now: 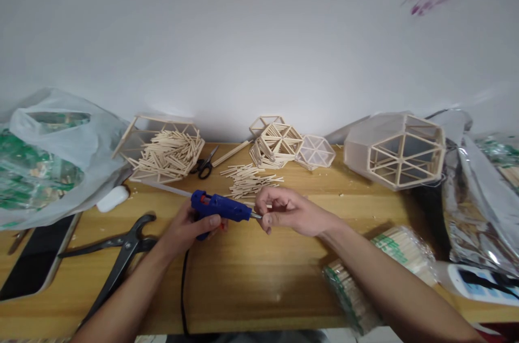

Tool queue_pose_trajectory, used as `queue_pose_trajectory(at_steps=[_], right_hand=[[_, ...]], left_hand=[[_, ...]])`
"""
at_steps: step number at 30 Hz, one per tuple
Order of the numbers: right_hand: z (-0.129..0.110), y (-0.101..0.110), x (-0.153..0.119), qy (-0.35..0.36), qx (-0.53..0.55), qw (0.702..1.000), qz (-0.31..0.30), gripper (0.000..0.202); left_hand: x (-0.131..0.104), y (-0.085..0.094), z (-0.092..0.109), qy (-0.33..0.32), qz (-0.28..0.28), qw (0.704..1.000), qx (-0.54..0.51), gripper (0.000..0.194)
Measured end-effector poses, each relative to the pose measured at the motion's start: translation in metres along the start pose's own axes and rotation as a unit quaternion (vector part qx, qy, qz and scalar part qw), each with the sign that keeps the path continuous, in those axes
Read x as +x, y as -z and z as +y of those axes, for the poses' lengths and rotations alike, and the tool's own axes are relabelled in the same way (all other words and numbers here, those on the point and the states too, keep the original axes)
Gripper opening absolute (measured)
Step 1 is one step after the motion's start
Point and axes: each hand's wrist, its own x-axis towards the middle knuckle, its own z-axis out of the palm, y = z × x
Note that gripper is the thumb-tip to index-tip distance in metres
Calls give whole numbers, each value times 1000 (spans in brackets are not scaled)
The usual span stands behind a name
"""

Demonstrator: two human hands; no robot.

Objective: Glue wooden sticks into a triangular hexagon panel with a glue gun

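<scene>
Glue gun [223, 208], blue, up in the air over the near-middle of the wooden table [251, 294], btwn both hands. L hand [194, 229] is wrapped round the handle, closed on it, thumb along the side, orange trigger [223, 225] by the fingers. R hand [290, 213] is narrow, thumb & index in a pinch right at the metal nozzle [255, 215], other fingers curled; can't tell if there's a small bit held in there.

Long axis runs L to R, nozzle to the R & tipped slightly down, translucent glue stick [168, 188] poking out the back, up-L. Black cord [184, 294] drops to the near edge.

Just beyond the hands, a loose pile of short sticks [247, 179], then scissors [205, 167] & small stick frames [279, 143] nearer the wall. Bigger stick frame [400, 160] sits far R, w/ another full of sticks, the stick-filled frame [166, 153], over L. Black pliers [127, 245] & phone [38, 256] lie L of the L arm.

Writing check: green print on the stick packs [399, 251] under/beside the R arm, too blurry to read. No brand legible on the gun.
</scene>
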Motion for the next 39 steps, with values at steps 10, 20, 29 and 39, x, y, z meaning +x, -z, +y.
queue_pose_trajectory(at_steps=[10, 20, 29, 39], right_hand=[[3, 0, 3, 50, -47, 994, 83, 30], [13, -10, 5, 164, -229, 924, 259, 23], [10, -2, 7, 130, -175, 927, 305, 35], [10, 2, 5, 54, -271, 939, 206, 31]], left_hand=[[-1, -1, -6, -29, 39, 998, 47, 45], [-4, -10, -5, -64, 110, 985, 118, 40], [2, -5, -2, -125, 151, 960, 202, 26], [7, 8, 6, -336, 21, 839, 428, 36]])
